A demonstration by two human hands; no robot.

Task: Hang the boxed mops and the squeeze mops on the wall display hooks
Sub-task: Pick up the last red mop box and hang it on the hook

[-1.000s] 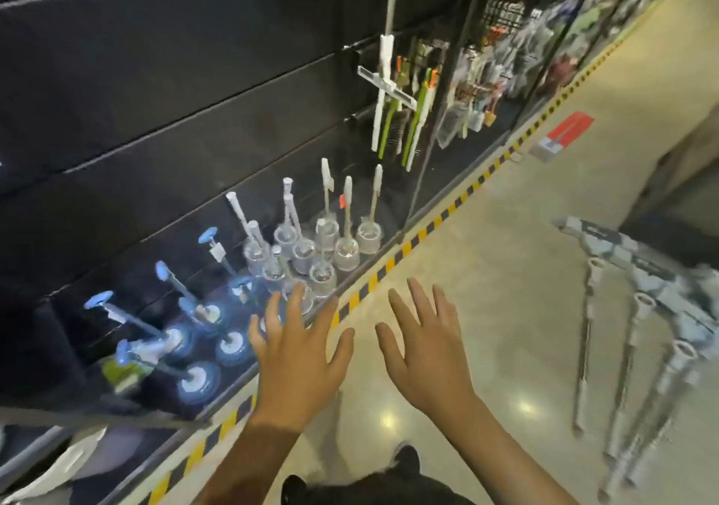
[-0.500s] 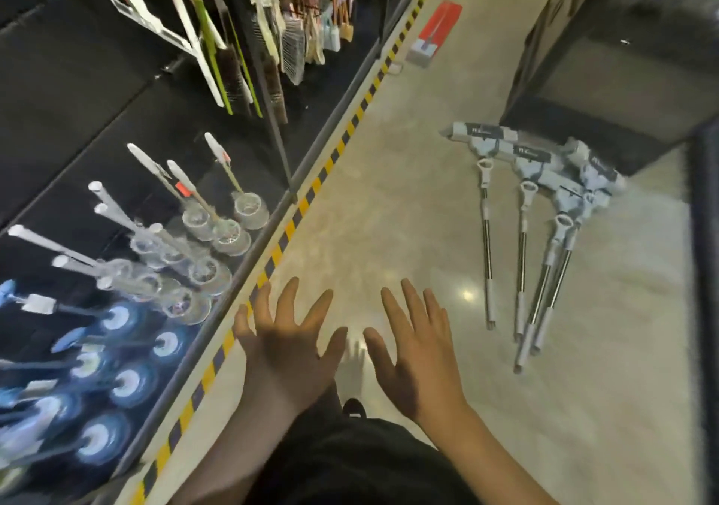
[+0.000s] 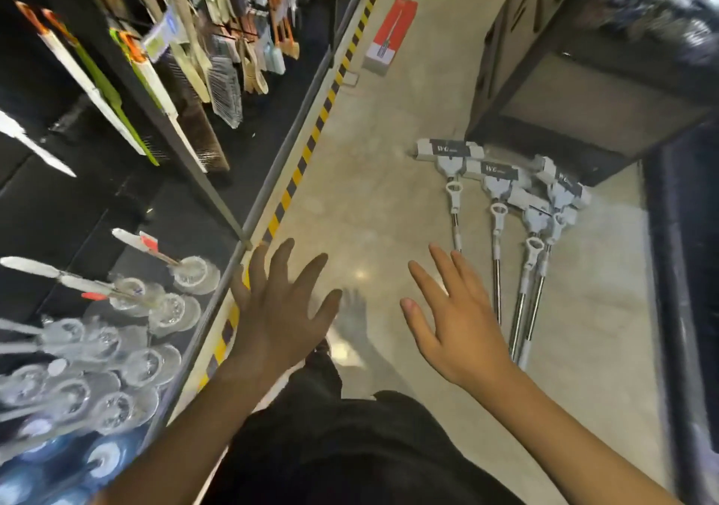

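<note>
Several grey squeeze mops (image 3: pixel 500 208) lie side by side on the beige floor at the right, heads away from me, metal handles pointing toward me. A red and white boxed mop (image 3: pixel 390 35) lies on the floor farther down the aisle, beside the striped floor edge. My left hand (image 3: pixel 278 310) is held out flat with spread fingers over the floor near the shelf base, holding nothing. My right hand (image 3: pixel 453 321) is also spread and holds nothing, just left of the mop handles, with its fingertips overlapping the nearest handle in view.
The black wall display (image 3: pixel 78 208) runs along the left, with hanging brushes and brooms (image 3: pixel 229 57) and clear toilet-brush holders (image 3: pixel 155 310) on its base. A yellow-black striped edge (image 3: pixel 311 142) lines its foot. A dark shelving unit (image 3: pixel 591 76) stands at the right.
My view has swung right and down the aisle, from the wall display to the floor. The squeeze mops now lie close beside my right hand. Both hands stayed spread and empty.
</note>
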